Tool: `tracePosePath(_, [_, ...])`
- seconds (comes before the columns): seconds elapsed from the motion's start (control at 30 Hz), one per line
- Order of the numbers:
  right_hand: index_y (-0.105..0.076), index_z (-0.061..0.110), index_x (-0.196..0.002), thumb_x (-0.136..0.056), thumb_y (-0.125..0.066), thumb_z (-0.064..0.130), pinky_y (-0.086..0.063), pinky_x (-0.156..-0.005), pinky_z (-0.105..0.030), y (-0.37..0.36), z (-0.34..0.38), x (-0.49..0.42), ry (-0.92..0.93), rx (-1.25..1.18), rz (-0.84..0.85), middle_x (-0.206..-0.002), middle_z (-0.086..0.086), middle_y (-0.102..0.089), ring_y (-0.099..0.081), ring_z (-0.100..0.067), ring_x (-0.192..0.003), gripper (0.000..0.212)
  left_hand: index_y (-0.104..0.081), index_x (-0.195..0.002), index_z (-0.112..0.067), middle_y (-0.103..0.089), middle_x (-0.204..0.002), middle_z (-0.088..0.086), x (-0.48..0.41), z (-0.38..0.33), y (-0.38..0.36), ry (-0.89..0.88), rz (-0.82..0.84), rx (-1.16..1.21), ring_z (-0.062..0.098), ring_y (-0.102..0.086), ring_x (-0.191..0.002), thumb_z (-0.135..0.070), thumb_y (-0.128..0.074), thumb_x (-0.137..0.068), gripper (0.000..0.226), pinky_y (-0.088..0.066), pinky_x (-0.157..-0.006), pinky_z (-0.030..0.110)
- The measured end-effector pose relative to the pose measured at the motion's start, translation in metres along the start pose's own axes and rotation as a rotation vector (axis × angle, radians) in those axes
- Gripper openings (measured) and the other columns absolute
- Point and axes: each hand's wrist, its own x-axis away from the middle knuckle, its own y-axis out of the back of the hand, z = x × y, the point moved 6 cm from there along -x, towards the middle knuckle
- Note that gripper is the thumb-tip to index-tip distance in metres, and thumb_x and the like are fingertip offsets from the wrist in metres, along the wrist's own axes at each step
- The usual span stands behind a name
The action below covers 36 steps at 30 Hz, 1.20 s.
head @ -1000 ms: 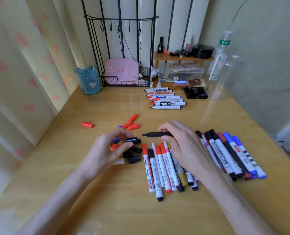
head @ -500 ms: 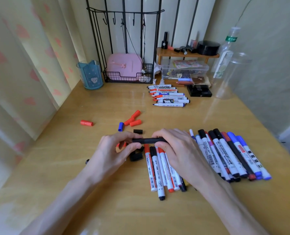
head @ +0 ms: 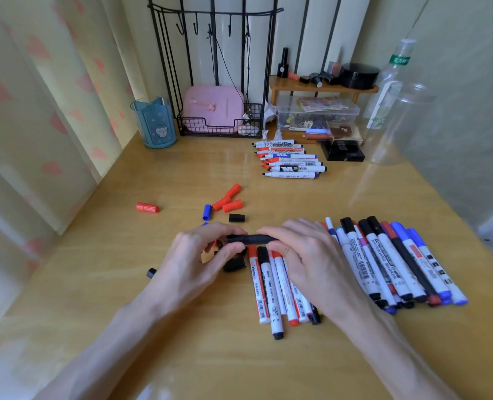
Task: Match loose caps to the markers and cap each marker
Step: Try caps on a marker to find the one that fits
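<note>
**Black cap going on!**

My left grip (head: pixel 199 255) and right grip (head: pixel 305 255) were both pinched on the black marker (head: pixel 249 239), held level just above the surface (head: pixel 181 327), near the loose caps (head: pixel 232 205). I judged its cap was being pressed home; next, set it down and fetch an uncapped marker from the far row (head: pixel 292 168). One barrel (head: pixel 382 262) read "WHITEBOARD MARKER".

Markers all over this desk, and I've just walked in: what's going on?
A person holds a black marker between both hands, the left hand pinching one end, the right hand gripping the other. Loose red caps, a blue cap and a black cap lie beyond. Uncapped markers wait farther back; capped markers lie on the right.
</note>
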Motion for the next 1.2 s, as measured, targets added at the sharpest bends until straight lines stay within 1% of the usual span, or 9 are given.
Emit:
tracePosePath(0.1, [-0.074, 0.02, -0.119, -0.095, -0.068, 0.007, -0.046, -0.08, -0.044, 0.004, -0.002, -0.001, 0.001, 0.022, -0.015, -0.096, 0.011, -0.067, -0.054, -0.012, -0.09, 0.028, -0.076, -0.113, -0.021, -0.07, -0.091, -0.022, -0.003, -0.002, 0.001, -0.037, 0.027, -0.07, -0.006, -0.058, -0.081, -0.029, -0.068, -0.1, 0.017, -0.039, -0.074, 0.007])
tracePosePath(0.17, [-0.074, 0.019, -0.118, -0.094, -0.066, 0.01, -0.047, -0.082, -0.043, 0.01, -0.007, -0.001, -0.029, 0.074, -0.051, -0.096, 0.01, -0.068, -0.055, -0.012, -0.091, 0.027, -0.074, -0.116, -0.023, -0.071, -0.099, -0.021, -0.004, 0.009, 0.006, -0.004, 0.012, -0.113, -0.006, -0.062, -0.088, -0.029, -0.067, -0.099, 0.019, -0.04, -0.078, 0.006])
tracePosePath(0.3, [-0.072, 0.019, -0.12, -0.093, -0.063, 0.014, -0.049, -0.084, -0.041, 0.015, -0.019, -0.002, -0.105, 0.111, -0.087, -0.1, 0.008, -0.071, -0.058, -0.012, -0.093, 0.028, -0.069, -0.124, -0.032, -0.069, -0.12, -0.02, -0.008, 0.038, 0.013, 0.082, -0.002, -0.178, 0.001, -0.061, -0.113, -0.025, -0.068, -0.099, 0.026, -0.044, -0.091, 0.016])
tracePosePath(0.53, [-0.071, 0.022, -0.121, -0.098, -0.064, 0.018, -0.046, -0.086, -0.039, 0.004, -0.014, 0.001, -0.097, 0.132, 0.004, -0.1, 0.009, -0.068, -0.059, -0.016, -0.094, 0.024, -0.073, -0.122, -0.026, -0.066, -0.116, -0.017, -0.022, 0.046, -0.008, 0.032, 0.056, -0.268, 0.011, -0.053, -0.126, -0.015, -0.071, -0.096, 0.028, -0.047, -0.102, 0.041])
tracePosePath(0.6, [-0.071, 0.022, -0.121, -0.098, -0.065, 0.019, -0.047, -0.086, -0.04, 0.004, -0.018, 0.001, -0.107, 0.145, 0.005, -0.1, 0.009, -0.069, -0.058, -0.016, -0.094, 0.024, -0.073, -0.122, -0.026, -0.067, -0.12, -0.017, -0.021, 0.046, -0.011, -0.016, 0.088, -0.329, 0.014, -0.051, -0.129, -0.023, -0.069, -0.098, 0.025, -0.046, -0.099, 0.045])
tracePosePath(0.73, [-0.072, 0.021, -0.122, -0.097, -0.066, 0.019, -0.046, -0.085, -0.039, 0.004, -0.021, 0.001, -0.122, 0.152, 0.006, -0.102, 0.007, -0.07, -0.058, -0.015, -0.095, 0.026, -0.076, -0.116, -0.029, -0.067, -0.121, -0.018, -0.017, 0.043, -0.015, -0.054, 0.142, -0.379, 0.014, -0.052, -0.125, -0.049, -0.058, -0.096, 0.034, -0.046, -0.092, 0.04])
tracePosePath(0.93, [-0.072, 0.024, -0.12, -0.096, -0.068, 0.017, -0.045, -0.084, -0.038, 0.003, -0.02, 0.002, -0.119, 0.169, 0.019, -0.1, 0.009, -0.069, -0.057, -0.015, -0.092, 0.025, -0.08, -0.098, -0.029, -0.064, -0.114, -0.014, -0.017, 0.044, -0.018, -0.035, 0.119, -0.42, 0.021, -0.052, -0.12, -0.041, -0.076, -0.09, 0.014, -0.042, -0.085, 0.038])
tracePosePath(1.03, [-0.072, 0.025, -0.119, -0.096, -0.067, 0.017, -0.043, -0.082, -0.037, 0.004, -0.021, 0.002, -0.124, 0.173, 0.017, -0.099, 0.009, -0.069, -0.055, -0.014, -0.092, 0.025, -0.075, -0.095, -0.03, -0.063, -0.115, -0.013, -0.018, 0.044, -0.021, -0.023, 0.115, -0.411, 0.022, -0.051, -0.117, -0.042, -0.075, -0.089, 0.014, -0.037, -0.083, 0.034])
tracePosePath(1.2, [-0.073, 0.024, -0.12, -0.096, -0.067, 0.018, -0.04, -0.082, -0.034, 0.003, -0.022, 0.001, -0.134, 0.178, 0.027, -0.101, 0.009, -0.069, -0.055, -0.013, -0.093, 0.025, -0.076, -0.1, -0.027, -0.059, -0.117, -0.012, -0.015, 0.04, -0.022, -0.045, 0.147, -0.476, 0.023, -0.048, -0.113, -0.049, -0.064, -0.093, 0.025, -0.034, -0.082, 0.033])
